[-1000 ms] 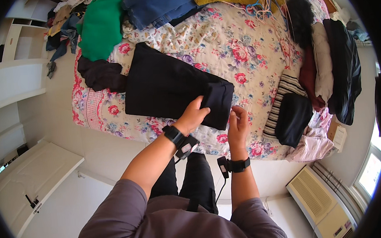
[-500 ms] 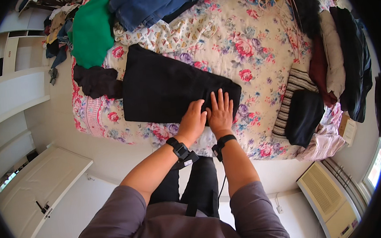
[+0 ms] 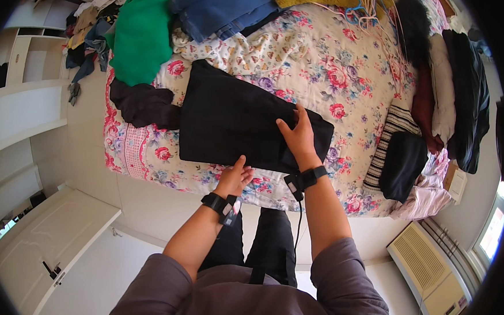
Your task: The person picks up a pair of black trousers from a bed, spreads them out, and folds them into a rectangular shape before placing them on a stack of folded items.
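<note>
Leftward along the near edge, away from the right hand, has gone the left hand [image 3: 233, 179], which half a second ago lay beside it on the black garment [image 3: 227, 124]; the right hand [image 3: 301, 138] has lifted out of its flat press into an arch. This leaves, as I judge it, only the right hand over the folded end.

At the far left, a heap of clothes [image 3: 86, 40] sits beyond the bed. On the floral bedspread [image 3: 347, 117], a crumpled dark cloth [image 3: 142, 103] lies up against the black garment's left end, with a green cloth [image 3: 141, 46] behind it.

Next comes the black garment, flat and folded near the bed's front edge, a white patterned cloth [image 3: 245, 51] just beyond. The left hand's grip is loose, thumb and fingers parted at the near edge; whether it touches the fabric I cannot tell. The right hand's grip is spread, thumb wide of the forefinger, pinching nothing visible.

Farther right, well apart, a black folded bundle [image 3: 403, 162] lies partly over a striped cloth [image 3: 388, 126].
</note>
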Motion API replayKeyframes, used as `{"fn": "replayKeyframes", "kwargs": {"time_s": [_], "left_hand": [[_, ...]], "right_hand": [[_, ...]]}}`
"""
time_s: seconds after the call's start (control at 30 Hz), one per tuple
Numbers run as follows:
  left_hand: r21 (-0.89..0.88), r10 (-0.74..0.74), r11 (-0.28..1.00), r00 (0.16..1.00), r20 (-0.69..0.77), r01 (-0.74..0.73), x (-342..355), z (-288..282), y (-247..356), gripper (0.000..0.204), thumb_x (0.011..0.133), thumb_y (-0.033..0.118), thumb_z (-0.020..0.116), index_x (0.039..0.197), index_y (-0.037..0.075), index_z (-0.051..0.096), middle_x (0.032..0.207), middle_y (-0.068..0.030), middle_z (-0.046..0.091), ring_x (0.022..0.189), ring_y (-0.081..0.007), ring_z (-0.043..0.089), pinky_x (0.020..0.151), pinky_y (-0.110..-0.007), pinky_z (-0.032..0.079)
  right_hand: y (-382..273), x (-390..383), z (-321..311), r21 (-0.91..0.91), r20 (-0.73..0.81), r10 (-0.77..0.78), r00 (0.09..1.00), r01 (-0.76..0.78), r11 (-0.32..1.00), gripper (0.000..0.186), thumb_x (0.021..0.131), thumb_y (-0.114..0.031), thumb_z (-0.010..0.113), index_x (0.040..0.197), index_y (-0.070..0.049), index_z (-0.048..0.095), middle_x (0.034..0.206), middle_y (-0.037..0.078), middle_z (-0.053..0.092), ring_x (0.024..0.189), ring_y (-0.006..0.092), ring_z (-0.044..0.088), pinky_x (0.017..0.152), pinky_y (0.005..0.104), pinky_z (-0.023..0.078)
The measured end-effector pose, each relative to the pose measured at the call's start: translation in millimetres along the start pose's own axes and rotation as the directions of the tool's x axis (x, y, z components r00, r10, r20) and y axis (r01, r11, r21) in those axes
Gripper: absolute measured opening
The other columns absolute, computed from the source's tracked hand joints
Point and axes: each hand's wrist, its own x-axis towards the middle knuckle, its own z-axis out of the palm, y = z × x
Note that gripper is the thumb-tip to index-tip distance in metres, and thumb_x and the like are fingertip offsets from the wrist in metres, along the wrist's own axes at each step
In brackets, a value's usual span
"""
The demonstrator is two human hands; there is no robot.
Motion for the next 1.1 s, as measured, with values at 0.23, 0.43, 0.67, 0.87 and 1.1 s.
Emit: {"fn": "replayKeyframes", "kwargs": {"time_s": [0.23,0.43,0.67,0.87,1.1], "left_hand": [[-0.547,-0.092,0.836,0.994,-0.066,0.041,24.5,-22.3,6.3,0.067,0.085,0.029,0.082,0.137,0.008,0.046,0.129,-0.0067,0.051,0.113,-0.0265,0.051,0.113,-0.039,0.037],[-0.519,0.194,0.851,0.965,0.175,-0.078,0.4,-57.9,46.1,0.044,0.096,0.022,0.069,0.133,0.005,0.054,0.135,-0.0095,0.06,0.127,-0.0268,0.054,0.114,-0.041,0.039],[-0.249,0.222,0.949,0.971,0.085,-0.195,-36.8,-85.4,95.3,0.055,0.101,0.041,0.058,0.143,0.008,0.046,0.143,-0.0083,0.055,0.132,-0.026,0.052,0.113,-0.045,0.042],[-0.138,0.1,0.987,0.992,0.082,-0.089,-17.5,-65.2,73.7,0.049,0.099,0.042,0.062,0.136,0.012,0.05,0.134,-0.0069,0.056,0.126,-0.0219,0.052,0.108,-0.044,0.046],[-0.13,0.178,0.978,0.98,0.09,-0.166,-30.8,-70.7,74.7,0.057,0.095,0.049,0.065,0.134,0.01,0.052,0.131,-0.0071,0.057,0.121,-0.0226,0.055,0.107,-0.04,0.047]], "right_hand": [[9.2,26.8,10.2,-0.074,0.32,0.329,0.889,-0.323,0.944,0.07,0.067,-0.035,0.088,0.122,0.0,0.063,0.103,0.019,0.07,0.1,0.0344,0.068,0.088,0.0396,0.053],[-69.0,7.3,25.3,0.553,0.403,0.05,0.914,-0.287,0.782,0.03,0.084,-0.004,0.077,0.108,-0.005,0.058,0.091,-0.002,0.06,0.086,0.0069,0.056,0.075,0.0245,0.049],[-90.5,-6.0,61.2,0.765,0.453,0.042,0.891,-0.412,0.495,0.03,0.086,-0.006,0.076,0.109,-0.006,0.056,0.092,-0.002,0.06,0.083,0.0073,0.055,0.074,0.0247,0.049],[-49.3,-2.7,48.0,0.538,0.213,0.187,0.959,-0.275,0.797,0.037,0.087,-0.013,0.076,0.116,-0.001,0.057,0.089,0.005,0.064,0.082,0.0113,0.058,0.073,0.0265,0.05],[-33.1,-23.6,-33.9,-0.129,0.133,-0.179,0.975,0.196,0.972,0.061,0.073,-0.016,0.08,0.129,-0.004,0.057,0.129,0.016,0.06,0.124,0.0356,0.052,0.108,0.0455,0.04]]}}
